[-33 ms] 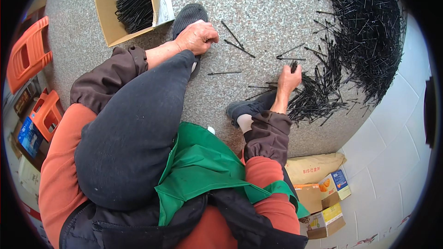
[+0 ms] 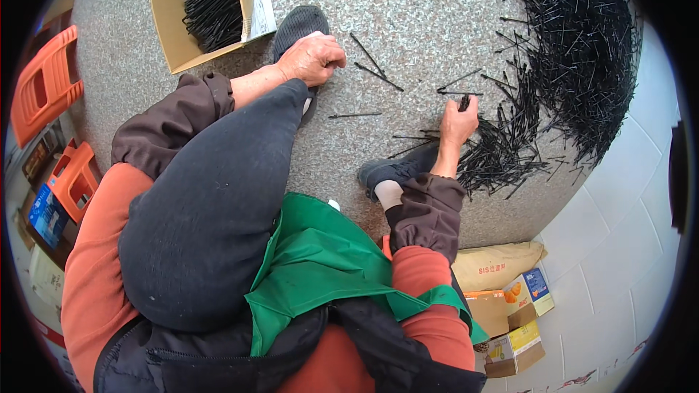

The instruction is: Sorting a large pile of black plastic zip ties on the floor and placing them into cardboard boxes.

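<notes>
Right hand (image 2: 459, 125), right of centre: closed around black rods (image 2: 464, 103), near the loose pile (image 2: 582, 58), upper right — presumably for short reach. Left hand (image 2: 313, 60), upper centre: curled, contents impossible to tell, apparently steadied by the knee (image 2: 290, 96). Box (image 2: 164, 18), upper left: rods roughly parallel — likely for close packing.

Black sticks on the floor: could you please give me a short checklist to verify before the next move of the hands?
1. Right hand has a hold on dark sticks: ok; their number cannot be told.
2. Left hand is empty: cannot tell; fingers are curled, palm hidden.
3. Cardboard box is open on top: ok; black sticks show inside.
4. Floor between the hands is free of loose sticks: not ok; several lie scattered.
5. Right shoe is clear of sticks: cannot tell; some lie close, contact unclear.
</notes>
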A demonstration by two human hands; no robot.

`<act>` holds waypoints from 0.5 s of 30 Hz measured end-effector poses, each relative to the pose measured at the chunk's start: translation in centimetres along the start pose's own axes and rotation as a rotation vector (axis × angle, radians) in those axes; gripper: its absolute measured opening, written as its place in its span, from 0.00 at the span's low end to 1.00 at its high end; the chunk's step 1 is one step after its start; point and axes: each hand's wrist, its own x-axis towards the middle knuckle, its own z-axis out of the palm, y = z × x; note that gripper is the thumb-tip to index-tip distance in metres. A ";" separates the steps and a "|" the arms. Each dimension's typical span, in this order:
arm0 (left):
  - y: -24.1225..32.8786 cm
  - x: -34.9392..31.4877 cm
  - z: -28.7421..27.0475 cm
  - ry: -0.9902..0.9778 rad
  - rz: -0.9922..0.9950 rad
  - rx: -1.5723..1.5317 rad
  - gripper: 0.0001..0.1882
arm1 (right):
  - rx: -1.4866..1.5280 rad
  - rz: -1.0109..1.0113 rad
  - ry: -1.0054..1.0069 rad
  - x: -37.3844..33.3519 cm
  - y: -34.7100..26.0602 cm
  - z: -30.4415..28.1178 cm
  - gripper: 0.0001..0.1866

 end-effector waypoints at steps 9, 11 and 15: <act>-0.6 -0.2 0.6 0.009 -0.003 0.001 0.06 | -0.524 -0.435 -0.371 2.5 0.6 -0.8 0.15; -0.7 -0.3 0.5 0.008 -0.010 0.007 0.06 | -0.462 -0.409 -0.337 2.1 -0.3 -0.1 0.13; -0.4 0.0 0.6 0.000 0.004 0.004 0.06 | -0.113 -0.263 -0.281 0.2 -2.7 1.8 0.11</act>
